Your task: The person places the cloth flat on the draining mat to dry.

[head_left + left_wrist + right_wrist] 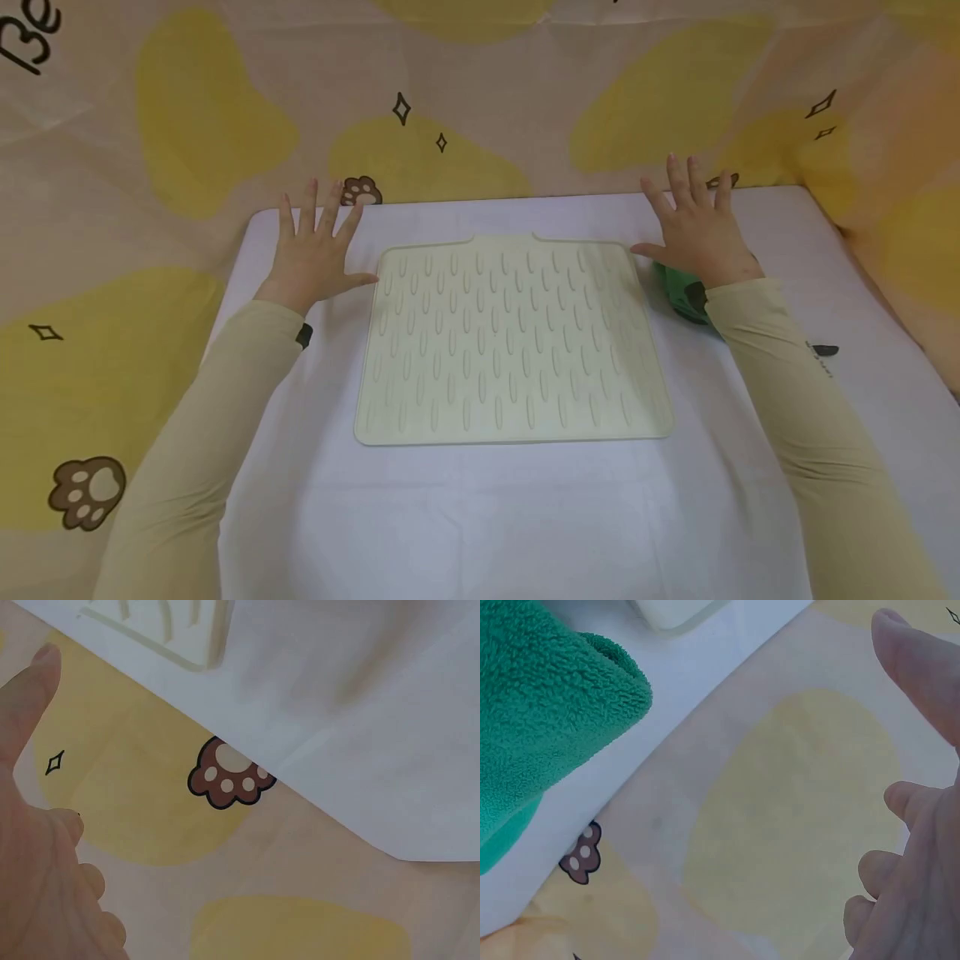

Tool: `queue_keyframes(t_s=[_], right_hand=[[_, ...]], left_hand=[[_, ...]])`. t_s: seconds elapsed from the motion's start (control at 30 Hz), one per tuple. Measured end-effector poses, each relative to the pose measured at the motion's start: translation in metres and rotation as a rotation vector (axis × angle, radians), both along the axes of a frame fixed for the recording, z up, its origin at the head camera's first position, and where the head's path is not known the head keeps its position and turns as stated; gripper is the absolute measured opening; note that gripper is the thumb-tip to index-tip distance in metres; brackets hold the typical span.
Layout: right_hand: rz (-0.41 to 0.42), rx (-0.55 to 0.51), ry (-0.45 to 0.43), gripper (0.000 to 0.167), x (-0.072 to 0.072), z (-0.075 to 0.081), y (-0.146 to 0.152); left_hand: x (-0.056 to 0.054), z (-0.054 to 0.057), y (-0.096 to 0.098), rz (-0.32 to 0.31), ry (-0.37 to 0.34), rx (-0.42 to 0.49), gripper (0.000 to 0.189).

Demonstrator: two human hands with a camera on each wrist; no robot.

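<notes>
1. Left hand (311, 258): your fingers are spread wide and straight, holding nothing. In the head view your thumb tip lines up with the left edge of the cream ribbed mat (510, 350); the left wrist view shows a gap between them.
2. Right hand (693, 237): your fingers are likewise fanned wide with nothing in them. Your thumb points toward the mat's far right corner.
3. Mat position: it lies flat between your forearms, ribs upward, with a short tab in the middle of its far edge.
4. Mat handling: judge it light and bendable, probably silicone or soft plastic. It is likely to sag if lifted by one corner, but unlikely to break. Take hold at the middle of the left and right rims, thumbs above, fingers beneath; the ribs should add some grip.
5. Green terry cloth (547, 712): it lies folded just beside the mat's right edge, partly hidden by your right forearm. Expect it to be soft, light and non-slip; pinch its folded edge, keeping the layers together.
6. Beyond: a small dark object (825, 350), too indistinct to identify, shows beside your right sleeve (817, 425) on the white-covered table (465, 517).
</notes>
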State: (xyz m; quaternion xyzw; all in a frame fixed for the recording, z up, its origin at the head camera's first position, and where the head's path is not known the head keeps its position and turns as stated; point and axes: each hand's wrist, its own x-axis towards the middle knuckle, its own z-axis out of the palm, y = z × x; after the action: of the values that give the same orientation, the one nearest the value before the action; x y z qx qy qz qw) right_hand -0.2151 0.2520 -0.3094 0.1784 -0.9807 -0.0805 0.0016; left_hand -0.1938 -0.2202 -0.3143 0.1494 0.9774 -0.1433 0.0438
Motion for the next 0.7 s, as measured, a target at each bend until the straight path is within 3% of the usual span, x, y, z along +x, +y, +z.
queue_keyframes(t_s=[0.4, 0.57, 0.7], right_hand=[[-0.004, -0.026, 0.011, 0.089, 0.000, -0.002, 0.004], [-0.069, -0.110, -0.025, 0.089, -0.002, -0.002, 0.007], [-0.099, -0.218, -0.038, 0.085, 0.003, -0.005, 0.012]], left_hand=[[0.004, -0.001, 0.002, 0.011, -0.025, 0.082, 0.101], [0.016, -0.005, 0.005, 0.001, -0.017, 0.193, 0.096], [0.031, -0.014, 0.011, 0.006, -0.047, 0.258, 0.092]])
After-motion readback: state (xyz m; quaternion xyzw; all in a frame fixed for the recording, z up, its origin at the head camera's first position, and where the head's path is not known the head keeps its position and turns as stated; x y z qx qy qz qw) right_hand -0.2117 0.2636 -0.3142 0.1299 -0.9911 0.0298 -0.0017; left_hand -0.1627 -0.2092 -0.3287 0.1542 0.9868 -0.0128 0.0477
